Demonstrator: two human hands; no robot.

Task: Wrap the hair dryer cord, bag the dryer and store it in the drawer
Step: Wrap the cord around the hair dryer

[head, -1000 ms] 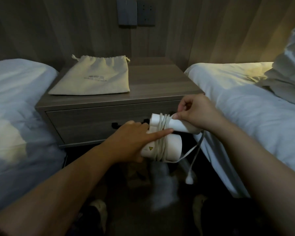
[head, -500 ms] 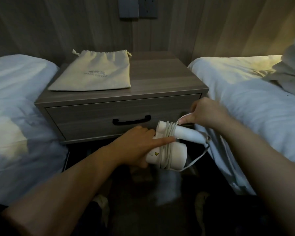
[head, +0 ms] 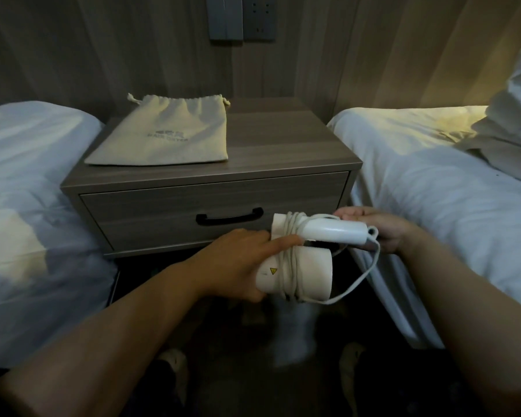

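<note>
Hair dryer [head: 301, 275]: white, held in the air in front of the drawer, low by the nightstand's [head: 283, 145] front right corner, with its handle folded over the barrel.
Cord [head: 288, 260]: wound several turns round barrel and handle. One loose loop hangs under the barrel and rises to the handle's end.
Left hand [head: 238, 263]: grasps the barrel from the left, forefinger stretched across the coils.
Right hand [head: 376, 227]: fingers curled at the far side of the handle. Whether they grasp handle or cord, I cannot tell.
Bag [head: 169, 136]: cream drawstring pouch, flat on the left half of the nightstand top, mouth toward the back edge.
Drawer [head: 163, 218]: closed, with a dark pull [head: 229, 219] at the middle of its front.
Beds [head: 27, 176]: white bedding on either side of the nightstand.
</note>
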